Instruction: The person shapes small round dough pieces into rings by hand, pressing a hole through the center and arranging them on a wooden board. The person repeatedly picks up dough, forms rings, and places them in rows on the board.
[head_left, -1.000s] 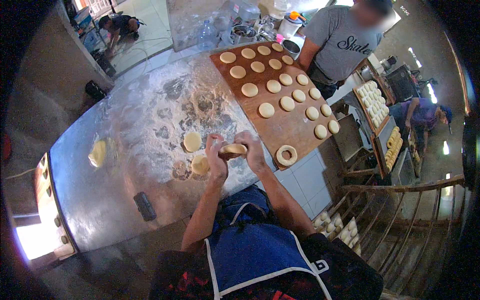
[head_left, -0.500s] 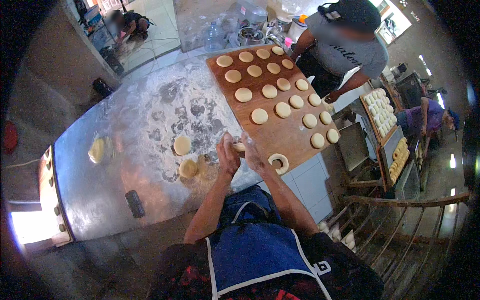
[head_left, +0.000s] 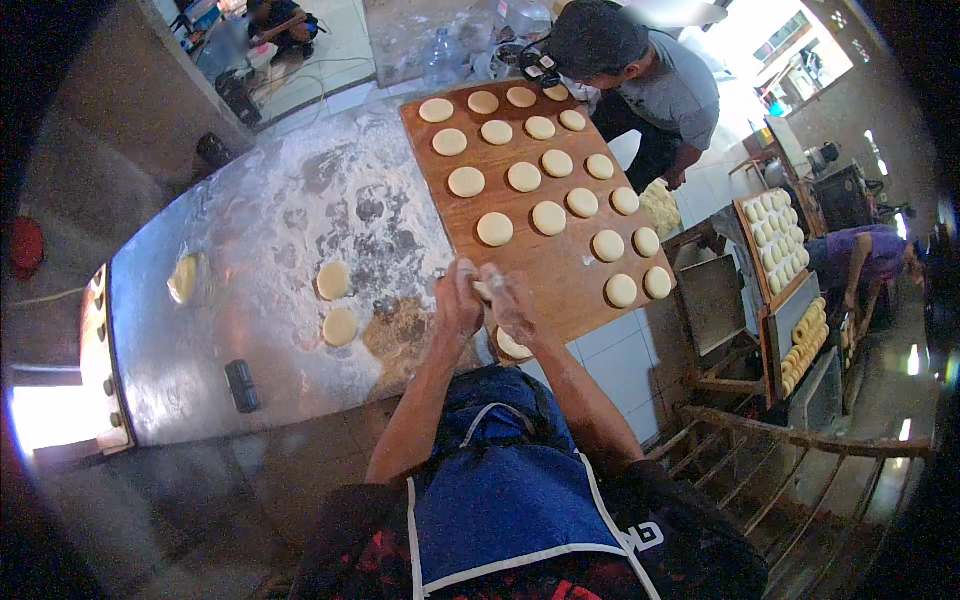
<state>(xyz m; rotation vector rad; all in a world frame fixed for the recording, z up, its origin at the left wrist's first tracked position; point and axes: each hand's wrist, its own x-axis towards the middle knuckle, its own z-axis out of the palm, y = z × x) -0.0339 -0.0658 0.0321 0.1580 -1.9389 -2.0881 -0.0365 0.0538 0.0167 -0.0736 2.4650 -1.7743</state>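
My left hand [head_left: 459, 302] and my right hand [head_left: 508, 308], both dusty with flour, are closed together on a pale piece of dough [head_left: 482, 291]. They are over the near left edge of a wooden board [head_left: 560, 270], where the flour-dusted metal table begins. Most of that dough is hidden by my fingers. Under my right wrist, a dough piece [head_left: 512, 346] on the board is partly covered. Flat dough rounds [head_left: 495, 229] lie in rows across the board. Left of my hands, two more rounds [head_left: 333, 280] rest on the metal table [head_left: 200, 370].
A dark small object [head_left: 241, 386] and a bagged pale lump [head_left: 184, 279] lie on the table. A co-worker [head_left: 660, 90] in a grey shirt stands beyond the board. Dough-filled trays [head_left: 775, 240] are at right, with a railing [head_left: 800, 435] nearer me.
The view has shifted, and the table rounds sit further left in it. My hands stay closed together around the dough. The co-worker beyond the board has shifted posture.
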